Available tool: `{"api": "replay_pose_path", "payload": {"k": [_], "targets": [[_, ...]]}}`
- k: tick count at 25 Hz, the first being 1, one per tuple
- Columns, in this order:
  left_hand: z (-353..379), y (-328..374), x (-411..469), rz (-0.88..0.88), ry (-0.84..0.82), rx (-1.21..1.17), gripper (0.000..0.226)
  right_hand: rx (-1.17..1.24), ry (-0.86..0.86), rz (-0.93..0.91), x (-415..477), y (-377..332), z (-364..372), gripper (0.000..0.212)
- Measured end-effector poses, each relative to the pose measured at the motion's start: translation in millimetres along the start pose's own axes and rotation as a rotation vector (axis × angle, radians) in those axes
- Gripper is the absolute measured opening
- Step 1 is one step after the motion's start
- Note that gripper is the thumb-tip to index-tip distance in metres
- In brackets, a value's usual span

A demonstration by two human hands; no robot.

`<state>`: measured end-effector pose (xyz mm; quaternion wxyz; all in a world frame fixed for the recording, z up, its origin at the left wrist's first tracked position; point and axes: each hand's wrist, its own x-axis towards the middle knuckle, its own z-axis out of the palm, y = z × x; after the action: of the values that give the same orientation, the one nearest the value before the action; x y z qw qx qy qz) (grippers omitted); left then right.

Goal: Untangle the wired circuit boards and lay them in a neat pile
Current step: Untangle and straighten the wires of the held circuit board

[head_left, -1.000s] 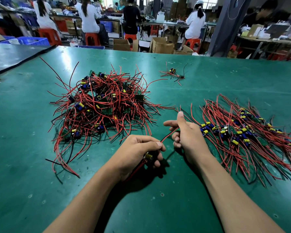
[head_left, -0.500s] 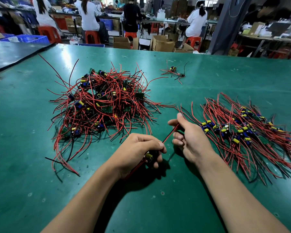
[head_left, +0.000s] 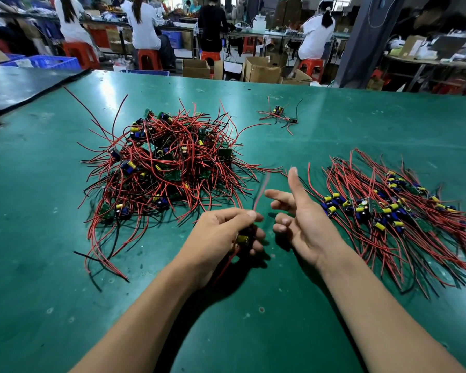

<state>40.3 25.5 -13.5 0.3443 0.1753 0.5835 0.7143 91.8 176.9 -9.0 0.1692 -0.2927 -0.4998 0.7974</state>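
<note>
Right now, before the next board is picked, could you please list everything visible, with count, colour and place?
tangled heap of wired circuit boards: one, red and black wires, left-centre
neat pile: one, same colours, right side
stray cluster: one, red and black, far centre
held circuit board: one, yellow part showing, near centre
table: one, green, under everything
cardboard boxes: several, brown, behind table
stools: several, red, background
seated people: several, mostly white tops, background
left hand: one, grips the held circuit board
right hand: one, open and empty, beside left hand
</note>
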Motion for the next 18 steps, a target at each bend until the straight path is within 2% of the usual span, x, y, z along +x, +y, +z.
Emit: {"api": "replay_pose_path", "payload": {"k": [3,6,8,10,12,13,15,18], "targets": [[-1.5,4.5,5.7,-0.077,0.054,-0.167,0.05,-0.037,0.014,-0.025,2.7,3.0,-1.1,0.089],[-7.2,6.5,8.2,-0.112,0.029,-0.193,0.068,-0.065,-0.008,-0.044,2.1,4.5,0.3,0.087],[-7.4,4.5,9.8,-0.103,0.027,-0.171,0.071,-0.152,-0.039,-0.101,-2.6,6.8,2.7,0.075],[-6.6,3.3,11.5,-0.094,0.011,-0.179,0.073,-0.314,-0.076,-0.236,-9.3,11.4,6.3,0.055],[-6.2,3.6,12.2,-0.084,-0.054,-0.23,0.076,-0.572,-0.13,-0.421,-14.6,19.9,11.0,0.041],[-6.0,3.8,11.6,-0.084,-0.084,-0.26,0.078,-0.714,-0.139,-0.521,-15.4,25.1,13.0,0.042],[-5.3,4.2,11.2,-0.085,-0.091,-0.262,0.08,-0.877,-0.089,-0.661,-13.8,30.4,14.9,0.044],[-4.2,3.5,12.3,-0.084,0.0,-0.19,0.077,-0.938,0.122,-0.675,-5.2,19.1,2.5,0.038]]}}
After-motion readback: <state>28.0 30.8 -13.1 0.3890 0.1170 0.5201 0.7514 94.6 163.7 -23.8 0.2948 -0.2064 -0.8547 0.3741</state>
